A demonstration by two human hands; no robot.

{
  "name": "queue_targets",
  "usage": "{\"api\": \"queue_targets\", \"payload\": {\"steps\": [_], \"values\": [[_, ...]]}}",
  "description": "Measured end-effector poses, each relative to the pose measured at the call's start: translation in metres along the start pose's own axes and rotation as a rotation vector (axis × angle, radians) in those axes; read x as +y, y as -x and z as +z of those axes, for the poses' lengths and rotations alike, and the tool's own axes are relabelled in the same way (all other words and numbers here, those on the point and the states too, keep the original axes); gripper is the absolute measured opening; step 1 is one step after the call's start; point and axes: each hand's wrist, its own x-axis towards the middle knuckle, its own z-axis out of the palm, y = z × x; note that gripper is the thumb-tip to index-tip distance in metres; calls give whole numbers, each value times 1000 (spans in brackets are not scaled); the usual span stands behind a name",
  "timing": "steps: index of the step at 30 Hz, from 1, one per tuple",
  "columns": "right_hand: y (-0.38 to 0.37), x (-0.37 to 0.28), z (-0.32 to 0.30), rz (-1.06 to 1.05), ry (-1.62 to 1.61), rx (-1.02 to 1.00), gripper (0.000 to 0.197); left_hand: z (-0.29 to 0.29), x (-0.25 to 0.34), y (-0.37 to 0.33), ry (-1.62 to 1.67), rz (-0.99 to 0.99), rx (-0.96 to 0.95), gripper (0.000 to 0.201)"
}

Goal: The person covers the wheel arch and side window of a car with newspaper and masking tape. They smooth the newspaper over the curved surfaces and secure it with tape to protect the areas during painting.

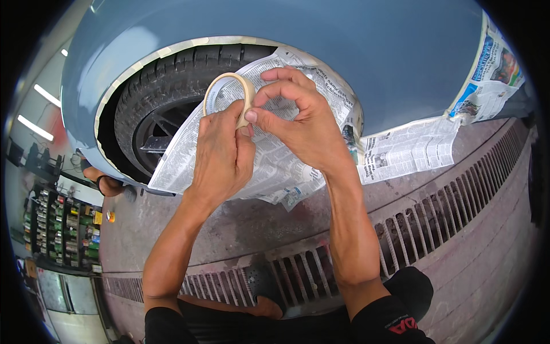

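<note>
In front of the car wheel, my left hand (223, 152) grips a roll of cream masking tape (248, 94) by its lower part. My right hand (301, 117) is bent round from the right, its thumb and index finger pinched at the roll's outer face. Whether a loose tape end lies between those fingertips is too small to tell. Behind both hands, newspaper sheets (189, 155) cover part of the black tyre (163, 86) and wheel. A band of tape (134, 69) follows the edge of the wheel arch on the blue-grey car body (401, 63).
More newspaper (409, 150) hangs taped along the car's lower edge at right. A metal floor grate (427, 226) curves across the concrete below me. At far left stand a shelf of cans (57, 229) and a metal cabinet (71, 295). Another person's foot (109, 184) shows beyond the car.
</note>
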Motion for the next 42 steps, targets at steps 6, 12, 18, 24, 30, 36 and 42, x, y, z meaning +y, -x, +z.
{"api": "queue_targets", "payload": {"steps": [6,12,18,24,30,36,42], "values": [[2,-3,4,50,-10,10,25,0,-1,4,-20,-22,-10,47],[3,0,8,-5,69,21,24,-4,-7,6,-71,36,-22,46],[4,-1,10,-3,84,27,23,0,-13,9,-75,64,22,51],[3,2,12,18,-27,48,21,-1,-13,9,-77,70,13,48],[6,0,18,-14,117,73,13,-12,-16,6,-167,123,-35,44],[-3,-1,31,-36,94,230,10,-19,-18,4,-232,213,26,44],[-13,8,51,-124,407,446,11,-52,10,15,-309,134,-147,45]]}}
